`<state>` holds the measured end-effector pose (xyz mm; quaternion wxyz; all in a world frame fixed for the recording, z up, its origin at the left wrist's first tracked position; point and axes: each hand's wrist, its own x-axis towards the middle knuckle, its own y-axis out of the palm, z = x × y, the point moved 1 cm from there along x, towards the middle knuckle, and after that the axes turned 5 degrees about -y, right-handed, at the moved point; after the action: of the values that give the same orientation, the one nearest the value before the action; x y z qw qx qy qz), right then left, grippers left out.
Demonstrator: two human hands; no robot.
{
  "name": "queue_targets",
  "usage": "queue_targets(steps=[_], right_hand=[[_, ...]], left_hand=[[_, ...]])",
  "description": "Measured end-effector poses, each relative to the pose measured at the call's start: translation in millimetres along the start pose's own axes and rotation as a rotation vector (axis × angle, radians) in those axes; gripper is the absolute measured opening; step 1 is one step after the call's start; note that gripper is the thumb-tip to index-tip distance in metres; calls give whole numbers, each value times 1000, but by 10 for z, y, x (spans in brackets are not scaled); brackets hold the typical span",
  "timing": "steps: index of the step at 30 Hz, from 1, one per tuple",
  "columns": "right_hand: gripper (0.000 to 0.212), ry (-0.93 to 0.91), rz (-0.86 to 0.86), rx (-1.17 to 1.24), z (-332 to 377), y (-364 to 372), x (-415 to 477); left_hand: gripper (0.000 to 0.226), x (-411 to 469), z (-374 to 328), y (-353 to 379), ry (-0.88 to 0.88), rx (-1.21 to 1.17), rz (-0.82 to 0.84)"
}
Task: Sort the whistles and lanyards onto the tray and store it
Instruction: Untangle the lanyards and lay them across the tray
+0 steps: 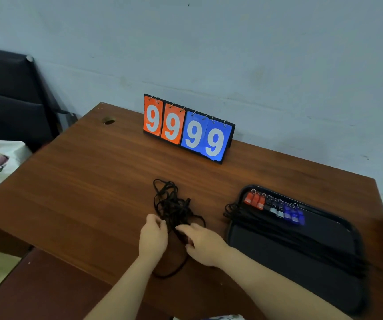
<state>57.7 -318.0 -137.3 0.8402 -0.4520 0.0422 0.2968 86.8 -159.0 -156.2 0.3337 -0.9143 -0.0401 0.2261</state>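
Lanyard tangle (172, 204), on worktop (82, 181): left hand (153, 236) and right hand (203, 245), fingers pinching its cords. Whistles (276, 209) rowed in tray (266, 255).

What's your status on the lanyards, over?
Left hand and right hand pinching the lanyard tangle. Whistles already rowed on tray. Scoreboard behind, not in the way.

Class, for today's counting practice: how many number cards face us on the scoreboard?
4: left orange card, right orange card, left blue card, right blue card, in one row. Others may lie hidden behind.
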Motion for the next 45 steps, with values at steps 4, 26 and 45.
queue_targets(steps=[4, 26, 45], right_hand=[[63, -55, 169, -160, -9, 41, -47], [44, -19, -30, -1, -16, -106, -39], [37, -86, -742, 275, 70, -601, -277]], left_hand=[[22, 154, 0, 7, -55, 187, -34], [25, 356, -139, -16, -133, 100, 21], [15, -348, -900, -161, -455, -1448, 475]])
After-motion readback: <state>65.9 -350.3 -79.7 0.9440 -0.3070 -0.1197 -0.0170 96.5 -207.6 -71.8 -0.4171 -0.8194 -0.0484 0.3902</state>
